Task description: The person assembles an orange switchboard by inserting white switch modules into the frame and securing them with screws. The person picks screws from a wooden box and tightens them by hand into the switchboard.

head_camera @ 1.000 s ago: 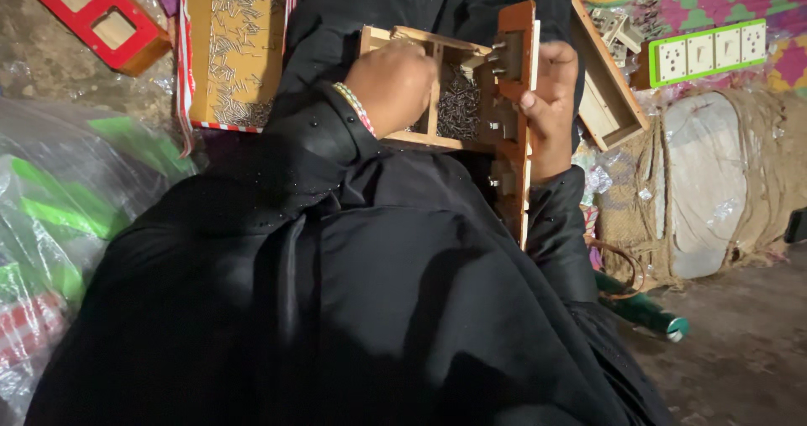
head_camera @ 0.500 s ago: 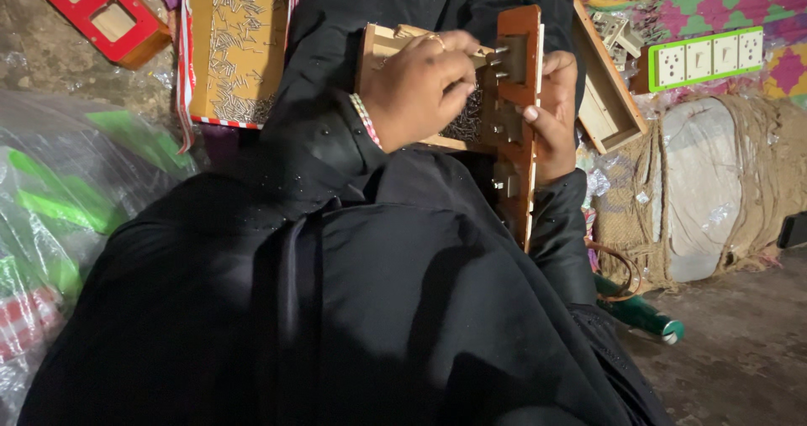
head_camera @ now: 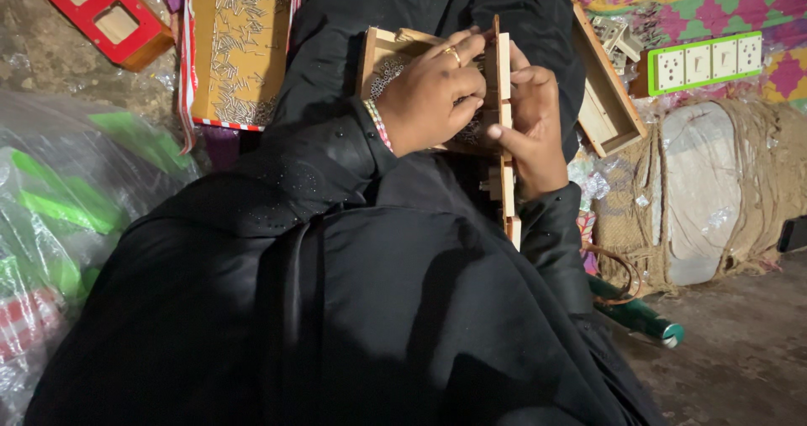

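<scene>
Head view: right hand (head_camera: 531,127) braces the wooden box (head_camera: 382,49) upright by its edge; left hand (head_camera: 429,98) pinches across its open face.

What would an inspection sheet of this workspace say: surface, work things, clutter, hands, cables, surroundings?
Surface: the person's lap in black cloth; bare ground at lower right.
Work things: open wooden box and a wooden board held on edge against it.
Clutter: yellow tray of small metal pins, red frame, second wooden box, clear plastic bags, green-and-white tube.
Hands: left hand grips the box top, ring on one finger; right hand holds the board.
Cables: nothing seen.
Surroundings: burlap-wrapped bundle, white switch panel on green backing, patterned cloth.
</scene>
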